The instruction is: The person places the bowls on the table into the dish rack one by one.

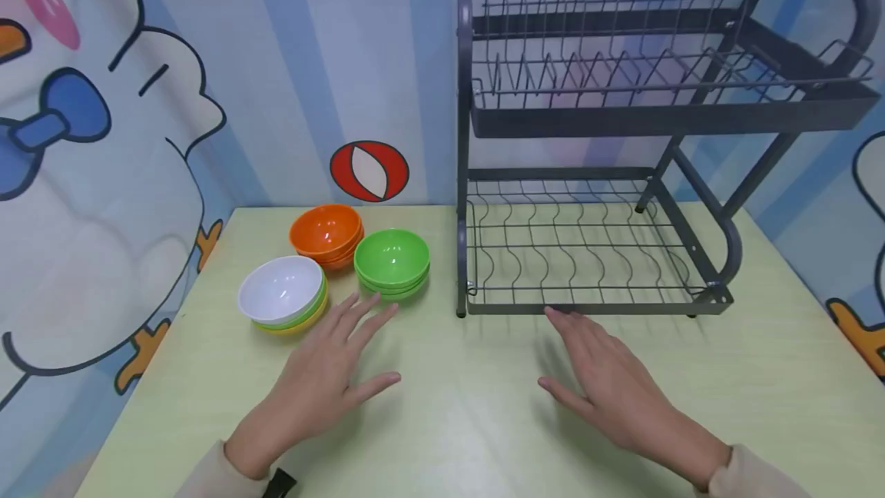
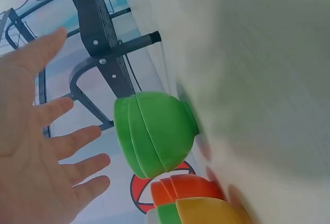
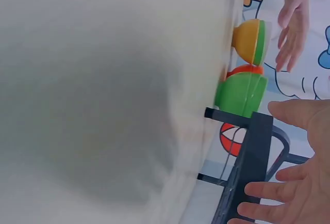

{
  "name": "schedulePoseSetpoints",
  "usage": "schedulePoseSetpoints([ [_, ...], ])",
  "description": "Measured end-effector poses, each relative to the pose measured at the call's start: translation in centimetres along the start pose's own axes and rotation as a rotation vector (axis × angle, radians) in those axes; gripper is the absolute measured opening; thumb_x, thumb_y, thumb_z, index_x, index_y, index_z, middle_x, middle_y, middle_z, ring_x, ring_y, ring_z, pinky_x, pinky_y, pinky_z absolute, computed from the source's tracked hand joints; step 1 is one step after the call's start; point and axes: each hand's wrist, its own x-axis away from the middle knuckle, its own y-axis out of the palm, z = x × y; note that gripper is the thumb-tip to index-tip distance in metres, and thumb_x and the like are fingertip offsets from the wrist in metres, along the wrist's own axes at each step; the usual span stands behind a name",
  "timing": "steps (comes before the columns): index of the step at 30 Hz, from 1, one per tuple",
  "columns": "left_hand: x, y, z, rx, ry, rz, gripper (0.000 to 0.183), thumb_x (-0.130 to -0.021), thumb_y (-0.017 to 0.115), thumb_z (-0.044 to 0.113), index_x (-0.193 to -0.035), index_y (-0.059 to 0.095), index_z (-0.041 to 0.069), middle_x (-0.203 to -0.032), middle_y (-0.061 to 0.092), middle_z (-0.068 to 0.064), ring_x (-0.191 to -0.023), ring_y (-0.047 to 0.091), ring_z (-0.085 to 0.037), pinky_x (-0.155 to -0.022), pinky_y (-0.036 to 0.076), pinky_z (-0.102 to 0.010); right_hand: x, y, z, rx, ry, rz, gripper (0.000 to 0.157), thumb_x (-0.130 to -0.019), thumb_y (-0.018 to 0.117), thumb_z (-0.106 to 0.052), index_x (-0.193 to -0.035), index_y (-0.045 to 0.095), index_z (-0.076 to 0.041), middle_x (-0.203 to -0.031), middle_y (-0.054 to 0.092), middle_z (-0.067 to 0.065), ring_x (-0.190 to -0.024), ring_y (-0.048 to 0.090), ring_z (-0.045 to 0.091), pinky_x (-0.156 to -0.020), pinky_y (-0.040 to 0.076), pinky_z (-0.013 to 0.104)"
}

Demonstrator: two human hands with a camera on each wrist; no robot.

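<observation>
- Left hand (image 1: 325, 379) above the table (image 1: 470, 436), empty, with straight, spread fingers, just in front of the bowls.
- Right hand (image 1: 611, 386) equally empty, with extended fingers close to the dish rack (image 1: 608, 123); impossible to tell about contact.
- On the table's left, a white bowl (image 1: 281, 288) nested over a lime bowl (image 2: 167, 214) and a yellow bowl (image 2: 206, 211); close by, stacked orange bowls (image 1: 326, 230) and green bowls (image 1: 392, 258).
- Between green bowls and wire shelves, the rack's left upright.
- Glossy round bowls; dark two-tier frame with wavy wires; cartoon-printed wall (image 1: 415, 60).

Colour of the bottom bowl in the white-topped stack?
The bottom bowl is yellow; its side shows best in the right wrist view.
</observation>
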Motion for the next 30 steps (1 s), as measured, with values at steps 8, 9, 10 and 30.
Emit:
schedulePoseSetpoints([
  [8, -1.3, -0.5, -1.1, 0.176, -0.094, 0.074, 0.057, -0.096, 0.068, 0.035, -0.143, 0.05, 0.01, -0.147, 0.045, -0.013, -0.134, 0.043, -0.032, -0.107, 0.042, -0.052, -0.9, -0.7, -0.3, -0.055, -0.002, 0.015, 0.073, -0.096, 0.067, -0.035, -0.152, 0.033, -0.005, -0.142, 0.05, 0.017, -0.129, 0.049, 0.033, -0.099, 0.048, 0.054],
  [9, -1.5, -0.6, -1.2, 0.206, -0.117, 0.088, 0.054, -0.096, 0.068, 0.032, -0.142, 0.05, 0.007, -0.145, 0.047, -0.013, -0.132, 0.045, -0.031, -0.106, 0.044, -0.051, -1.0, -0.7, -0.4, -0.062, -0.002, 0.019, 0.072, -0.096, 0.067, -0.035, -0.152, 0.033, -0.005, -0.141, 0.05, 0.017, -0.128, 0.05, 0.034, -0.098, 0.049, 0.054],
  [10, -1.7, -0.7, -1.3, 0.231, -0.137, 0.105, 0.053, -0.097, 0.068, 0.029, -0.141, 0.051, 0.006, -0.143, 0.049, -0.014, -0.128, 0.049, -0.031, -0.103, 0.047, -0.05, -1.0, -0.8, -0.4, -0.069, 0.001, 0.021, 0.071, -0.096, 0.067, -0.034, -0.151, 0.034, -0.005, -0.141, 0.051, 0.017, -0.128, 0.05, 0.033, -0.098, 0.049, 0.054],
  [30, -7.8, -2.8, -4.3, 0.315, -0.331, 0.212, 0.026, -0.095, 0.066, 0.017, -0.105, 0.065, -0.007, -0.083, 0.061, -0.012, -0.074, 0.056, -0.026, -0.064, 0.049, -0.034, -2.4, -0.9, -1.4, -0.215, -0.008, 0.124, 0.038, -0.095, 0.069, -0.023, -0.127, 0.059, -0.005, -0.125, 0.06, 0.007, -0.118, 0.057, 0.025, -0.092, 0.053, 0.046],
])
